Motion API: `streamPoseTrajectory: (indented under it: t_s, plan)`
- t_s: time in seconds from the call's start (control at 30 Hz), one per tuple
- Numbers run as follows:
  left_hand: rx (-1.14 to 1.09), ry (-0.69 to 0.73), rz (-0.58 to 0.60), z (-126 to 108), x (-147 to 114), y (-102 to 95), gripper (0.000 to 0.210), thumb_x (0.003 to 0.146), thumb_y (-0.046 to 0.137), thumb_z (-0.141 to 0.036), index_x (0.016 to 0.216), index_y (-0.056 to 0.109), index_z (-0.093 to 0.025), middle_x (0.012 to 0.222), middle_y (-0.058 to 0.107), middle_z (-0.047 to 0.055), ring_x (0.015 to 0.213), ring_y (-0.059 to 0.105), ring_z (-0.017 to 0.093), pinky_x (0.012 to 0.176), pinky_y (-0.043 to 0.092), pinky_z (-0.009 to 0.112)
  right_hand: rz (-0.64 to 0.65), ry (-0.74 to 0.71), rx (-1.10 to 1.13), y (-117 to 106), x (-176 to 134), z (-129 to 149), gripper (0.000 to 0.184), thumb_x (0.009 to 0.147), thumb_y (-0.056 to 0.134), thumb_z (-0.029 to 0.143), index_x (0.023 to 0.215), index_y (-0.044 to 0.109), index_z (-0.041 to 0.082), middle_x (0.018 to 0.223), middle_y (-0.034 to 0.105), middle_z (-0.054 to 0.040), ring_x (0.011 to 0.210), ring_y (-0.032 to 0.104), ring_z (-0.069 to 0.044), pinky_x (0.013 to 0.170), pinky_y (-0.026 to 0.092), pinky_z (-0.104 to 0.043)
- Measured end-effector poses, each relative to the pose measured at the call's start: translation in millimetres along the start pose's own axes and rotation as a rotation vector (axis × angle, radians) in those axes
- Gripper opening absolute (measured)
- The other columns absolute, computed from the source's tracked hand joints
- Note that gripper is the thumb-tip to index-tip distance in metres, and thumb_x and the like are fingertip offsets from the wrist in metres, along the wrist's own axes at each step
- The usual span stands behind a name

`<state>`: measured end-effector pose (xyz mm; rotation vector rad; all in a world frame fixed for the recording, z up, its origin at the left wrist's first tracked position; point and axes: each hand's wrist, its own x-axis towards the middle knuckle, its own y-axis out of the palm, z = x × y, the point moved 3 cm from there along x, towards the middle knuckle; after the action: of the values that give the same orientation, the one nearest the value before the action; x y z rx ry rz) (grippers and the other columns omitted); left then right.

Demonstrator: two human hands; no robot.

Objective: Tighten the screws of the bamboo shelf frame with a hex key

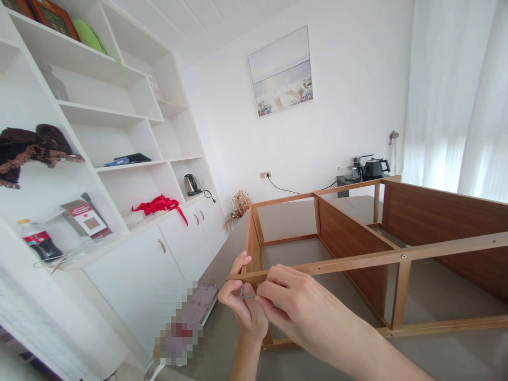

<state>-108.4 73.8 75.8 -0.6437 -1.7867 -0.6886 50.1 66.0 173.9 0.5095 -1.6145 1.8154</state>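
Note:
A wooden shelf frame (349,260) with brown panels lies on its side on the grey-beige table. At the frame's near left corner, my left hand (248,312) is closed around the rail end, with one finger above and others below it. A small L-shaped hex key (247,296) sits under this corner, its upper end at the underside of the rail. My right hand (289,296) pinches the key's other end between thumb and fingers, beside the left fingers. Whether the key's tip is seated in a screw is hidden.
A phone (204,299) showing a timer lies left of my hands on the table (222,338). White shelving (130,121) on the left holds an electric kettle (191,183), red fabric (159,205) and a cola bottle (39,241). A coffee maker (355,170) stands behind the frame.

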Motion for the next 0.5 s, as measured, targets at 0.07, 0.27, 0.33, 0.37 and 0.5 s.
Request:
streamPoseTrajectory:
  t_s: [0.07, 0.27, 0.33, 0.37, 0.5]
  plan:
    - [-0.005, 0.003, -0.003, 1.9, -1.1, -0.1, 0.020, 0.106, 0.049, -0.025, 0.115, 0.032, -0.028, 0.135, 0.060, 0.014, 0.129, 0.061, 0.027, 0.105, 0.047, 0.062, -0.019, 0.013, 0.023, 0.6, -0.2, -0.8, 0.025, 0.104, 0.055, 0.015, 0.079, 0.060, 0.018, 0.079, 0.055, 0.0005, 0.067, 0.050, -0.012, 0.061, 0.042, -0.024]
    - [-0.001, 0.011, 0.010, 5.0, -2.9, -0.6, 0.027, 0.102, 0.053, -0.020, 0.117, 0.032, -0.029, 0.138, 0.059, 0.012, 0.130, 0.060, 0.025, 0.106, 0.049, 0.057, -0.079, 0.145, 0.180, 6.5, 1.1, -2.1, 0.019, 0.102, 0.057, 0.013, 0.087, 0.068, 0.017, 0.083, 0.057, -0.0003, 0.068, 0.054, -0.011, 0.066, 0.045, -0.022]
    - [-0.003, -0.002, 0.018, 4.7, -2.9, -0.6, 0.027, 0.103, 0.052, -0.019, 0.117, 0.031, -0.030, 0.138, 0.058, 0.012, 0.130, 0.060, 0.025, 0.105, 0.049, 0.057, -0.092, 0.163, 0.208, 7.7, 1.4, -2.3, 0.017, 0.101, 0.057, 0.013, 0.093, 0.071, 0.018, 0.087, 0.059, -0.0012, 0.072, 0.057, -0.011, 0.070, 0.046, -0.022]
    - [-0.002, -0.013, 0.015, 4.4, -2.7, -0.6, 0.027, 0.103, 0.052, -0.019, 0.116, 0.031, -0.030, 0.138, 0.058, 0.012, 0.130, 0.060, 0.025, 0.105, 0.049, 0.057, -0.096, 0.166, 0.212, 8.0, 1.2, -2.4, 0.017, 0.101, 0.058, 0.013, 0.095, 0.072, 0.018, 0.089, 0.060, -0.0015, 0.074, 0.058, -0.012, 0.071, 0.047, -0.023]
    - [0.004, -0.029, 0.001, 1.3, -0.8, -0.6, 0.020, 0.105, 0.049, -0.023, 0.113, 0.031, -0.029, 0.135, 0.060, 0.012, 0.131, 0.060, 0.025, 0.105, 0.049, 0.059, -0.106, 0.175, 0.147, 8.6, -1.6, -3.1, 0.017, 0.100, 0.059, 0.015, 0.088, 0.070, 0.019, 0.085, 0.061, -0.0005, 0.071, 0.056, -0.012, 0.065, 0.041, -0.023]
